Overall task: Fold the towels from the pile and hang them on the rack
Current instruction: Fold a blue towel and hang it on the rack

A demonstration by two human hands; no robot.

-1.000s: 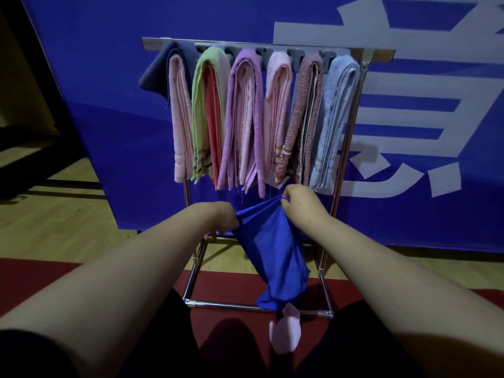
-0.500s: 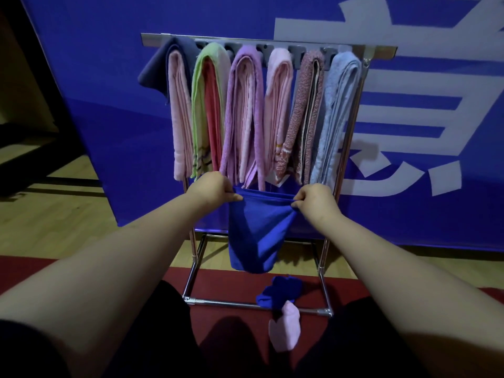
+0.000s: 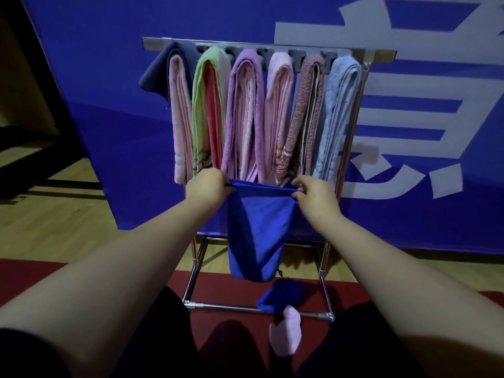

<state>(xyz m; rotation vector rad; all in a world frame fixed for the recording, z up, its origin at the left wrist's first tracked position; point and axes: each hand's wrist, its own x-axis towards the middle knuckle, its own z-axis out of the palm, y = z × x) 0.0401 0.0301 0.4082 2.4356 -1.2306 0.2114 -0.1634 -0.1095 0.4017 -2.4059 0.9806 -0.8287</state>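
In the head view, at frame centre, the left hand (image 3: 208, 186) and right hand (image 3: 313, 193) each pinch a top corner of a folded blue towel (image 3: 259, 233), which hangs below the towels on the rack (image 3: 381, 54). Lower centre, a pink towel (image 3: 286, 334) and a blue cloth (image 3: 283, 294) lie on the red floor.

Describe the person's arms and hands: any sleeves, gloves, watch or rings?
The left forearm and right forearm are bare. The left hand and right hand wear no gloves; no watch, bracelet or ring shows. Dark fabric, likely a short sleeve, covers the left arm's upper end.
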